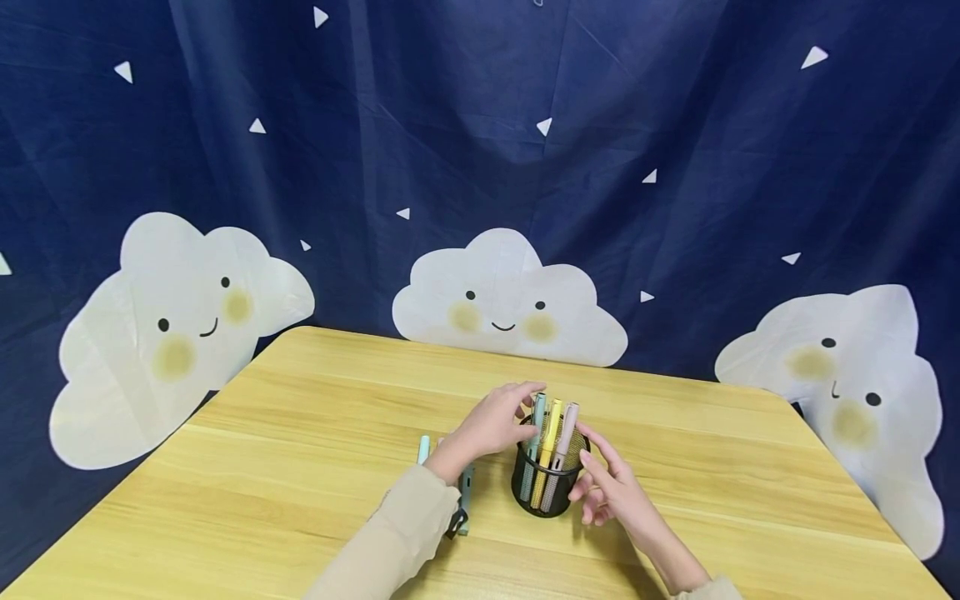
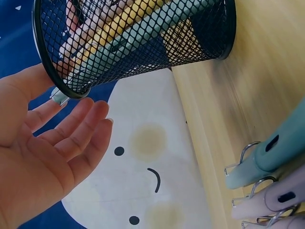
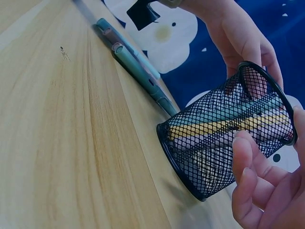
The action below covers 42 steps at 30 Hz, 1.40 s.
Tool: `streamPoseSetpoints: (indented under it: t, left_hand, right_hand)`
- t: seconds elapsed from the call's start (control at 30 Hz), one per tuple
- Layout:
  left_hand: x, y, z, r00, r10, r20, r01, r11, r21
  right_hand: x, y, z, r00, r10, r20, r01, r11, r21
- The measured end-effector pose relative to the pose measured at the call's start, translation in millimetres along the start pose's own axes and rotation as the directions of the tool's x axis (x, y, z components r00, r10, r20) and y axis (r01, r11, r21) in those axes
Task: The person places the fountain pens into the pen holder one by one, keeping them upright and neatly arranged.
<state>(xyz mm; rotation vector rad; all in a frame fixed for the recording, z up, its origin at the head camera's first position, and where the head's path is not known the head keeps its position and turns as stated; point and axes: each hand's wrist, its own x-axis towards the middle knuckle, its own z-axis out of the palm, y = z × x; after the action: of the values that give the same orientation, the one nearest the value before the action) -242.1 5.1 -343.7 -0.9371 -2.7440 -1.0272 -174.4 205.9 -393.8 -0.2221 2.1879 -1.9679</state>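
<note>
A black mesh pen holder [image 1: 551, 508] stands on the table with a teal pen [image 1: 538, 417], a yellow pen [image 1: 552, 425] and a pale lilac pen [image 1: 567, 429] leaning in it. My left hand [image 1: 495, 418] is at its left rim. In the left wrist view, that hand's fingers [image 2: 81, 138] are loosely spread, the thumb passing behind the rim and the index fingertip right beside the teal pen's clip end. From the right, my right hand [image 1: 611, 487] steadies the holder; its bent fingers [image 3: 245, 157] lie along the mesh, with the thumb at the rim.
Left of the holder several pens lie on the wooden table [image 1: 300, 433], partly hidden under my left forearm: a light teal one [image 1: 423, 450] and a darker teal one [image 1: 467, 492] among them. A dark blue curtain [image 1: 480, 150] with white clouds hangs behind the table.
</note>
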Motion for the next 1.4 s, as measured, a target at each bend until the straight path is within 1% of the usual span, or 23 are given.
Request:
streamPoseSetpoints:
  t: [0.23,0.5,0.63,0.8,1.07,1.4]
  left_hand:
    - [-2.5,-4.4,-1.2,0.999,0.028,-0.019,-0.028,0.999,-0.042]
    - [-5.1,-12.0,-3.8,0.999,0.032,-0.032,-0.034,0.998,-0.061]
    - [-6.9,-14.5,-5.7,0.999,0.030,-0.024,-0.031,0.996,-0.079]
    - [-8.5,-17.3,-6.9,1.000,0.028,-0.009,-0.029,0.996,-0.085]
    - [-13.5,-20.4,-11.7,1.000,0.023,-0.006,-0.023,0.997,-0.072]
    - [-17.6,-32.8,-14.2,0.999,0.040,-0.016,-0.041,0.996,-0.076]
  right_hand:
    - [0.5,0.8,-0.3,1.000,-0.004,0.009,0.004,1.000,-0.003]
    - [1.1,1.5,-0.5,1.000,-0.002,0.007,0.002,1.000,0.000]
    - [1.1,1.7,-0.5,1.000,-0.001,0.005,0.001,1.000,-0.001]
    - [1.0,1.8,-0.6,1.000,-0.001,0.005,0.001,1.000,-0.001]
    - [0.5,1.6,-0.9,1.000,-0.012,0.011,0.012,1.000,0.001]
    - [1.0,1.8,-1.4,0.999,-0.022,0.025,0.021,1.000,0.009]
